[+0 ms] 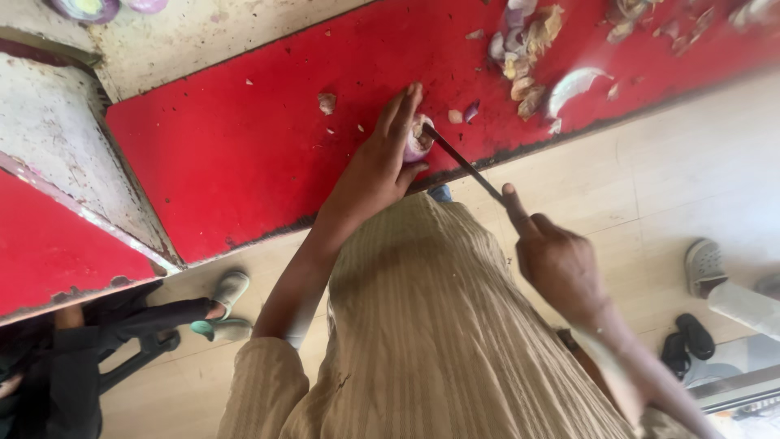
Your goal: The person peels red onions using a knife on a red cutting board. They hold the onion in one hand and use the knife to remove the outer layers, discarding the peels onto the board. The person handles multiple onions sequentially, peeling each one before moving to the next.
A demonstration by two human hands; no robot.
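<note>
My left hand (pixel 382 158) holds a peeled purple onion (pixel 418 140) down on the red counter (pixel 244 154), fingers curled over it. In my right hand (pixel 552 256) is a dark-bladed knife (pixel 463 162); my index finger lies along its spine. The blade's tip meets the onion's right side. A pile of onion skins and pieces (pixel 528 49) lies farther along the counter, with small scraps (pixel 327 102) near my left hand.
A worn white ledge (pixel 65 146) borders the red counter on the left. Cut onion halves (pixel 89 8) lie at the top left corner. On the tiled floor are another person's foot in a sandal (pixel 223 305), a grey shoe (pixel 703 264) and black slippers (pixel 686 341).
</note>
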